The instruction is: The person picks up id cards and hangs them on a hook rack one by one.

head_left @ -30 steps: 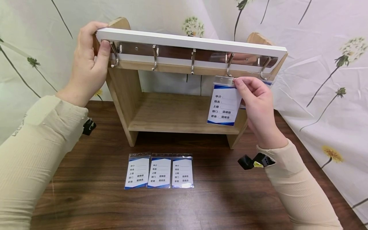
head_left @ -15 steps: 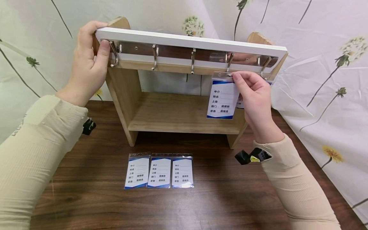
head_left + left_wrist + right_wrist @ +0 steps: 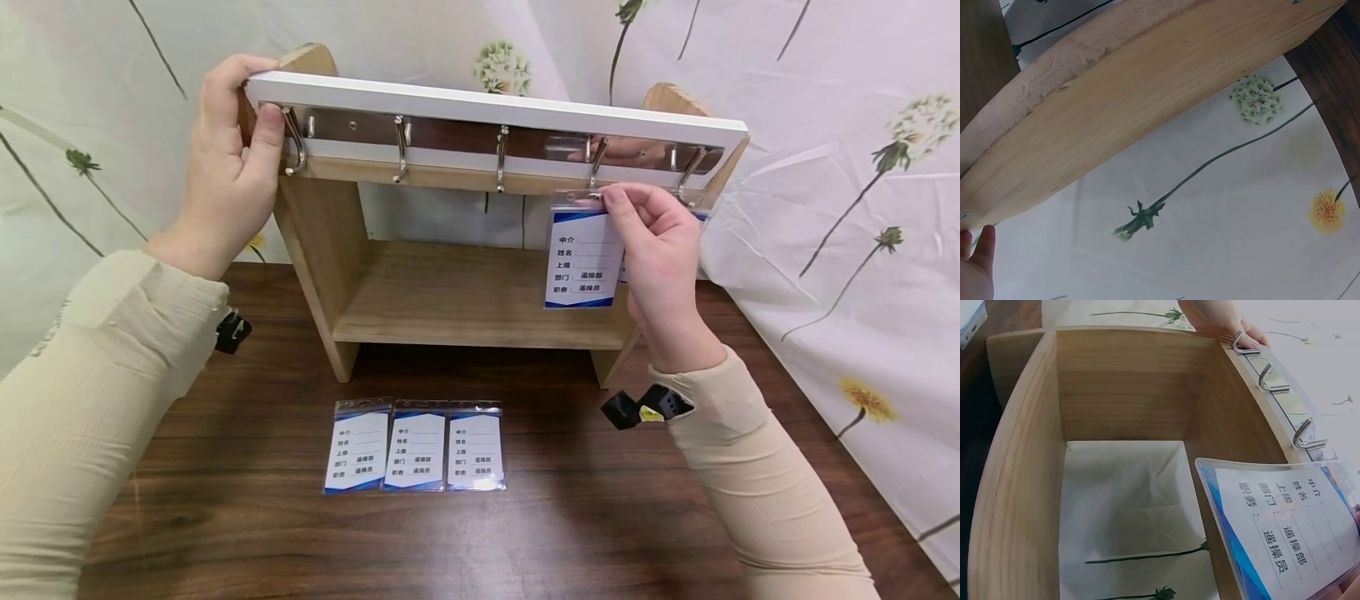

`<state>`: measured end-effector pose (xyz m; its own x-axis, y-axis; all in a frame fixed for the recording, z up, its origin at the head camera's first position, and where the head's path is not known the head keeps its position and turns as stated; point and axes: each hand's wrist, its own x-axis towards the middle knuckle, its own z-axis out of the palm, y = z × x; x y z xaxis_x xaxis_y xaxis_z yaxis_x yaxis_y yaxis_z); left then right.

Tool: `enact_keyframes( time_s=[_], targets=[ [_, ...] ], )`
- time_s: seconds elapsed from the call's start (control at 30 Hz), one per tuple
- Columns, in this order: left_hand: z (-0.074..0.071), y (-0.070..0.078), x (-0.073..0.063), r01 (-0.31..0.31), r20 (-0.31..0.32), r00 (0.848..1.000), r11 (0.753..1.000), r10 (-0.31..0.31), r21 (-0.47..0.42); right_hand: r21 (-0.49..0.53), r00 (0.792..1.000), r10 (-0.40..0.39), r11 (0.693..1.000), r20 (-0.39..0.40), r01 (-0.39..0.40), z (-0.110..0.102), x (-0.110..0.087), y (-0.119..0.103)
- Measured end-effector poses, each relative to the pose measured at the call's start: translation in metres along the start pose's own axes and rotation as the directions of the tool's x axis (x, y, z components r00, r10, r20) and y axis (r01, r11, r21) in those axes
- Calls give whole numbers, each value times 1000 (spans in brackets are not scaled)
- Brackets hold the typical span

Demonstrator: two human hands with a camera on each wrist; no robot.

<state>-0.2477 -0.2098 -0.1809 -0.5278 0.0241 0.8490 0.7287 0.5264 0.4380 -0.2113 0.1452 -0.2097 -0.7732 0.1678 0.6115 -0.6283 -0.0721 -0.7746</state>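
Note:
My left hand (image 3: pixel 232 171) grips the left end of a white hook rail (image 3: pixel 480 102), thumb on the front beside the first hook and fingers around the end. My right hand (image 3: pixel 663 254) pinches the top edge of a badge holder (image 3: pixel 585 262) in clear plastic, with a blue-and-white card inside. Its top edge meets the lower end of the fourth hook (image 3: pixel 597 162); whether the hook passes through the slot is hidden by the fingertips. In the right wrist view the badge holder (image 3: pixel 1285 525) hangs before the wooden rack. Behind my right hand, part of another badge holder shows near the fifth hook (image 3: pixel 690 175).
Three more badge holders (image 3: pixel 416 450) lie side by side on the dark wooden table (image 3: pixel 480 550). The wooden rack (image 3: pixel 480 292) with a lower shelf stands behind them. A floral cloth (image 3: pixel 847 275) covers the back and right side.
My right hand has raised the badge holder and shifted slightly left, bringing its top edge up against the fourth hook. My left hand has stayed on the rail.

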Motion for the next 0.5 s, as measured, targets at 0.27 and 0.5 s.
enact_keyframes(
  time_s=[0.27, 0.5],
  targets=[
    [1, 1, 0, 6, -4, 1000, 1000, -6, -19, 8, 999, 6, 1000, -33, -6, 1, 0, 0],
    [1, 1, 0, 13, -5, 1000, 1000, -13, -25, 40, 998, 43, 998, -45, -42, 3, 0, -1]
  ],
)
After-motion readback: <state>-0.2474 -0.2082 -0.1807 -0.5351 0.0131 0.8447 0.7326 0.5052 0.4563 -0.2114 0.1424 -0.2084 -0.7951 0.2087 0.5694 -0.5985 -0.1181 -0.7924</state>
